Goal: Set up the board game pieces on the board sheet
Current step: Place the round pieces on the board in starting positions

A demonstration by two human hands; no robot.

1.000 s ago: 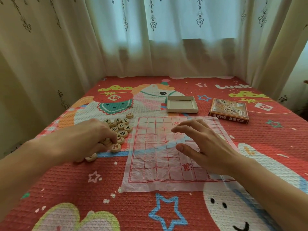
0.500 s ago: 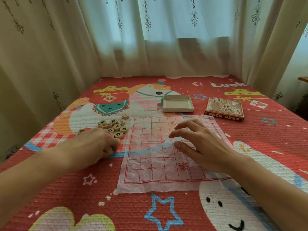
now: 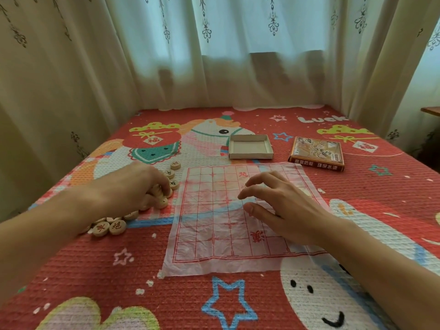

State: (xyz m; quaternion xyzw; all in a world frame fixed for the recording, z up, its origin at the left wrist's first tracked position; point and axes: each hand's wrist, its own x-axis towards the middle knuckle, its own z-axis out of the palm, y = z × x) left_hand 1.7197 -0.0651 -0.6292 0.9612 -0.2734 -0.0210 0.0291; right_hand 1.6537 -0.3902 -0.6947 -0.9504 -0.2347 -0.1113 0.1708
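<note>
Xiangqi pieces are heaped at centre left of the frame, just left of the board sheet, some gripped in the curled left hand, the nearer one, while the right hand is held open above the sheet

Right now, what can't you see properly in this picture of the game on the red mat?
Head view only:
- The left hand and its forearm cover part of the pile of round wooden game pieces, so they cannot be counted.
- The right hand hides some squares of the thin red-lined board sheet.
- The brown printed box has writing too small to read.
</note>
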